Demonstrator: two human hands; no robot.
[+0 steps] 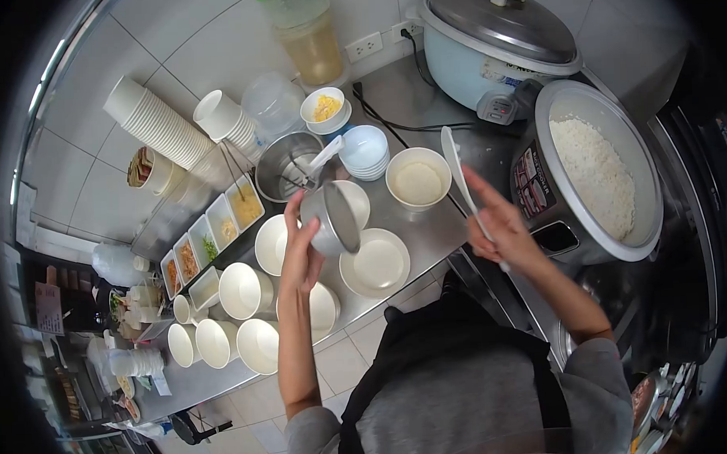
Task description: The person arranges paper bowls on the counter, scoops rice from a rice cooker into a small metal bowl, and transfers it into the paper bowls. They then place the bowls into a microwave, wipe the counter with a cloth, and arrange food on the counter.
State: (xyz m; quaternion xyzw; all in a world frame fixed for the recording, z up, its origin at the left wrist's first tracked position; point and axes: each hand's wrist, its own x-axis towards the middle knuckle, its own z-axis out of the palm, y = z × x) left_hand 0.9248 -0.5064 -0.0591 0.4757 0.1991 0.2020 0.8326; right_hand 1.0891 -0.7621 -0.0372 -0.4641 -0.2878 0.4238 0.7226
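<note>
My left hand (300, 249) is wrapped round a small metal bowl (331, 220), which is tilted with its mouth toward the right. Several white paper bowls stand below and around it, among them an empty-looking bowl (374, 263). In my right hand (501, 228) is a white rice paddle (457, 169), its blade pointing up and away from me. Left of the blade, a paper bowl (393, 192) contains a rounded mound of rice (417, 183). To the right of my right hand stands an uncovered rice cooker (534, 177) full of white rice (594, 175).
A lidded rice cooker (462, 63) stands at the back. A metal pot (267, 178), stacked small bowls (364, 163) and a topping tray (255, 219) line the steel counter (440, 244). Tall stacks of paper cups (156, 122) lean at the back left. A power cord (408, 128) crosses the counter.
</note>
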